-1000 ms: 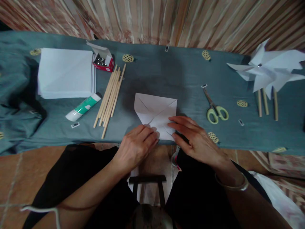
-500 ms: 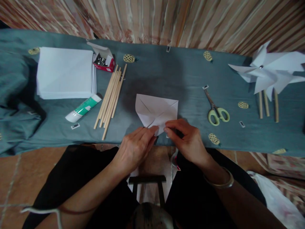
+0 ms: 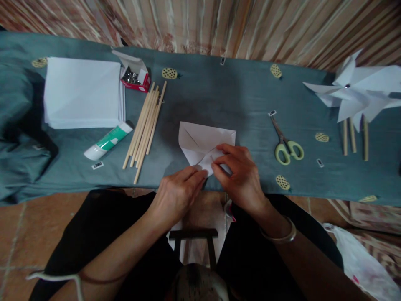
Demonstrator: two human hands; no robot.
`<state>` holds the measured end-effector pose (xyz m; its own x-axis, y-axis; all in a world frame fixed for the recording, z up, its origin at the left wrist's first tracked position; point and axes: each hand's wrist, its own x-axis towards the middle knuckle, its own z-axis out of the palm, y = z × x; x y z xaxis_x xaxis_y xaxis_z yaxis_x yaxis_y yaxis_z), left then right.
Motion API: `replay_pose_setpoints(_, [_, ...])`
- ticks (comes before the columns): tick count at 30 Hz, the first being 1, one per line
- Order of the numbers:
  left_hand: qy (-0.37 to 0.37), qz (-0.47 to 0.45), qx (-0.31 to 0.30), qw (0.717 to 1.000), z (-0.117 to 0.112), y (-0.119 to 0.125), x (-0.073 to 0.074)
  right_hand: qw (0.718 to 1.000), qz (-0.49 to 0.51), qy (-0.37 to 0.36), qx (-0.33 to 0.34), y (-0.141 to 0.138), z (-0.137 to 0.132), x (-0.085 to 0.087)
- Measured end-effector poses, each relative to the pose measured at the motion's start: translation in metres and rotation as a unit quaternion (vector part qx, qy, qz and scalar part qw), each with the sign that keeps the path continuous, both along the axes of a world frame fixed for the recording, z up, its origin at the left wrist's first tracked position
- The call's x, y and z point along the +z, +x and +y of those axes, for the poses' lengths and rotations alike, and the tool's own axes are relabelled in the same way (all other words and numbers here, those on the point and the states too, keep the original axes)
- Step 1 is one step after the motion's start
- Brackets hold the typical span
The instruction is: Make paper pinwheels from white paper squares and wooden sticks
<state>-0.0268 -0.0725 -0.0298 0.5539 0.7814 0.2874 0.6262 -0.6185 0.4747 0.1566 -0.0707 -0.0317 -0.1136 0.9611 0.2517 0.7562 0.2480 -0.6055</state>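
The creased white paper (image 3: 200,138) lies on the desk (image 3: 219,92) directly under my fingers, my right hand (image 3: 239,175) pinching its near flap between thumb and forefinger, my left hand (image 3: 177,194) unclenched with fingertips pressing the near corner, scissors (image 3: 286,144) lying right of the fingers and wooden sticks (image 3: 145,123) left of them.

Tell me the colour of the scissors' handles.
The scissors handles are pale green; the head view shows them best.

Light is dim and soft, colours muted. A broad dark shadow lies on the grey-blue tablecloth (image 3: 219,96) beyond the folded white paper square (image 3: 203,136). The stack of white paper sheets (image 3: 81,92) glares brightest, detail washed out. Wide-angle distortion bows the edges; the striped curtain (image 3: 250,25) looks smeared.
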Motion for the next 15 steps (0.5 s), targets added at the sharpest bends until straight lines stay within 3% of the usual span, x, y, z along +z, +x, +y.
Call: replay_pose_setpoints(15, [-0.02, 0.001, 0.006, 1.0, 0.001, 0.0007, -0.0009, 0.999, -0.017, 0.024, 0.011, -0.0008, 0.0012, 0.0006])
